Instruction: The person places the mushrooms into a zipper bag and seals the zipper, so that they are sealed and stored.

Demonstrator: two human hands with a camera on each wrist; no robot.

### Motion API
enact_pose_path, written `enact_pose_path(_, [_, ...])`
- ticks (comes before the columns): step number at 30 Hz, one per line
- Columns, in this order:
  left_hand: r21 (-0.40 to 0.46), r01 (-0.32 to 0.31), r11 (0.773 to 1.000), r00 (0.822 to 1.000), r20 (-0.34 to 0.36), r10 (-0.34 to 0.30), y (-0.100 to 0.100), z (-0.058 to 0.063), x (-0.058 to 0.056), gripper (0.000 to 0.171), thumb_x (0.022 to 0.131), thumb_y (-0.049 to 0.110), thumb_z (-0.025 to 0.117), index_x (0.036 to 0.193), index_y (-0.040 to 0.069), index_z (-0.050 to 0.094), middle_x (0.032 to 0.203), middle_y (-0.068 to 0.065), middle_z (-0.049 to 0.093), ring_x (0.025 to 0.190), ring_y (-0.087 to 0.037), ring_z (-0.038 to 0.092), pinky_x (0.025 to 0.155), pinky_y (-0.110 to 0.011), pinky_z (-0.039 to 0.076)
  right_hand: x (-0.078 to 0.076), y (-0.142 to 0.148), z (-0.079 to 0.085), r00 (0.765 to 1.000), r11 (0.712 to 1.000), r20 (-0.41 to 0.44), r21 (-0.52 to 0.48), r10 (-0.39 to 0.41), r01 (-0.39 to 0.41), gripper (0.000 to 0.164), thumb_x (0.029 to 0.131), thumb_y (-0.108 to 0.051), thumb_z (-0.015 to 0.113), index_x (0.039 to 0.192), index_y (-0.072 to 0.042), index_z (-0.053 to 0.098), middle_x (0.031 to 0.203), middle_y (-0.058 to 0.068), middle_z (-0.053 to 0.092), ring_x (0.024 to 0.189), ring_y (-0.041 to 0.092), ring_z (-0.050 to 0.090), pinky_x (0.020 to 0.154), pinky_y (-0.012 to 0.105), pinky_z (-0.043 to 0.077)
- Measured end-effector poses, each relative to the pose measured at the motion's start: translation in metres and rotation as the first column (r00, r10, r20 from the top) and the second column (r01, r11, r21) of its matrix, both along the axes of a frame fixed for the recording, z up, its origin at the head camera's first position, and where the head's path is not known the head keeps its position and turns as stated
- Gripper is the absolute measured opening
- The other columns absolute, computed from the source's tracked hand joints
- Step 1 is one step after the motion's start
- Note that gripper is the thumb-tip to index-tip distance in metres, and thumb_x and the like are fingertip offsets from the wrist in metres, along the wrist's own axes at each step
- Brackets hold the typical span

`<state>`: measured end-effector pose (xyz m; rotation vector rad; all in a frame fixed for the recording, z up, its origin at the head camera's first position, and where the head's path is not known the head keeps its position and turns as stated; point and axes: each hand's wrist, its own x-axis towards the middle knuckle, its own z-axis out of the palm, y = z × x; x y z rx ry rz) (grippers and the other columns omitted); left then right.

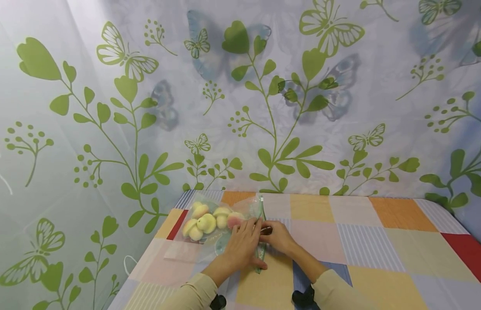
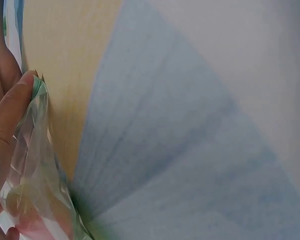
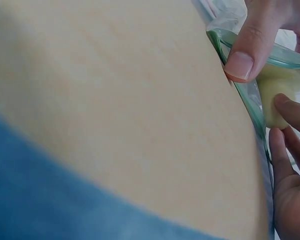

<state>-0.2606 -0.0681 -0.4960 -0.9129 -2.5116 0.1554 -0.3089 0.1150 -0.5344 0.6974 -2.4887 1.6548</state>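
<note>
A clear zip bag (image 1: pixel 209 247) lies on the patchwork cloth, its green-edged mouth facing right. Inside are several yellow peaches (image 1: pixel 206 223), along with a redder peach (image 1: pixel 235 219). My left hand (image 1: pixel 240 243) lies over the bag near the mouth; in the right wrist view its thumb (image 3: pixel 245 60) hooks over the green edge, holding the side. At the mouth, my right hand (image 1: pixel 279 236) has its fingertips around a pale yellow fruit (image 3: pixel 272 107), seen in the right wrist view. From the head view the hands hide most of that fruit.
A patchwork tablecloth (image 1: pixel 364 245) covers the table. Behind it hangs a curtain (image 1: pixel 240 107) printed with leaves and butterflies. A thin white cord (image 1: pixel 125 262) loops beside the table's left edge.
</note>
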Motion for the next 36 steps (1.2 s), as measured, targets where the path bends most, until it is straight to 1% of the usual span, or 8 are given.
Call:
enact_pose_path(7, [0.023,0.016,1.0,1.0,-0.019,-0.015,0.0,-0.001,0.0,0.14,0.048,0.084,0.083,0.155,0.003,0.041,0.145,-0.012,0.046,0.122,-0.025,0.05,0.087,-0.038,0.041,-0.001,-0.008,0.003,0.999,1.0,0.035,0.027,-0.005,0.004,0.041,0.085,-0.01,0.085,0.121,0.003,0.073,0.113,0.019,0.072,0.097,0.034,0.072,0.079,0.036,0.059])
enact_pose_path(14, [0.035,0.023,0.999,0.999,-0.042,-0.022,-0.001,-0.004,-0.001,0.142,0.047,0.086,0.081,0.155,0.003,0.042,0.143,-0.011,0.047,0.115,-0.023,0.052,0.085,-0.036,0.041,-0.002,-0.011,0.003,0.999,0.999,0.054,0.036,0.002,-0.004,0.036,0.084,-0.006,0.084,0.117,0.005,0.074,0.106,0.017,0.074,0.094,0.032,0.073,0.079,0.037,0.06])
enact_pose_path(18, [0.049,0.032,0.998,0.999,-0.031,-0.03,-0.002,-0.004,-0.001,0.133,0.057,0.083,0.081,0.155,0.002,0.04,0.144,-0.011,0.047,0.118,-0.024,0.051,0.086,-0.037,0.041,-0.002,-0.005,0.005,0.997,0.998,0.065,0.043,0.047,-0.05,0.037,0.088,-0.013,0.083,0.121,0.0,0.074,0.112,0.013,0.073,0.1,0.031,0.072,0.082,0.037,0.059])
enact_pose_path(21, [0.06,0.037,0.998,0.999,-0.025,-0.035,-0.002,-0.004,-0.001,0.12,0.069,0.076,0.08,0.155,0.002,0.04,0.144,-0.011,0.047,0.122,-0.025,0.052,0.087,-0.038,0.041,-0.002,0.003,0.006,0.995,0.996,0.081,0.051,0.063,-0.067,0.035,0.092,-0.017,0.081,0.124,-0.004,0.074,0.114,0.009,0.073,0.103,0.03,0.07,0.084,0.038,0.058])
enact_pose_path(25, [0.063,0.029,0.998,0.999,-0.037,-0.027,-0.001,-0.004,-0.003,0.106,0.079,0.065,0.08,0.155,0.002,0.041,0.144,-0.012,0.049,0.122,-0.025,0.053,0.087,-0.039,0.043,-0.001,0.019,0.008,0.997,0.998,0.079,0.047,0.026,-0.03,0.03,0.093,-0.014,0.08,0.12,-0.003,0.074,0.112,0.009,0.072,0.102,0.032,0.07,0.082,0.04,0.058])
enact_pose_path(30, [0.111,0.024,0.993,0.999,-0.03,-0.021,0.002,-0.005,-0.005,0.088,0.084,0.046,0.08,0.152,0.0,0.044,0.135,-0.012,0.054,0.113,-0.025,0.057,0.085,-0.038,0.043,0.0,0.035,0.007,0.998,0.999,0.069,0.052,-0.012,0.008,0.029,0.093,-0.011,0.079,0.119,0.0,0.073,0.112,0.012,0.071,0.101,0.032,0.07,0.08,0.038,0.059])
enact_pose_path(33, [0.158,0.023,0.987,1.0,-0.011,-0.022,0.004,-0.004,-0.006,0.08,0.083,0.032,0.077,0.149,0.0,0.046,0.127,-0.01,0.057,0.108,-0.025,0.058,0.083,-0.038,0.044,0.002,0.042,0.008,0.996,0.998,0.084,0.059,-0.031,0.027,0.029,0.094,-0.012,0.077,0.121,-0.001,0.072,0.113,0.011,0.071,0.102,0.031,0.069,0.08,0.038,0.058])
enact_pose_path(36, [0.19,0.016,0.982,1.0,0.004,-0.017,0.007,-0.003,-0.008,0.076,0.081,0.025,0.075,0.148,0.001,0.047,0.12,-0.008,0.059,0.104,-0.025,0.059,0.084,-0.039,0.046,0.004,0.047,0.011,0.995,0.997,0.089,0.055,-0.053,0.048,0.028,0.095,-0.011,0.076,0.121,0.0,0.072,0.112,0.011,0.071,0.101,0.031,0.069,0.078,0.039,0.059])
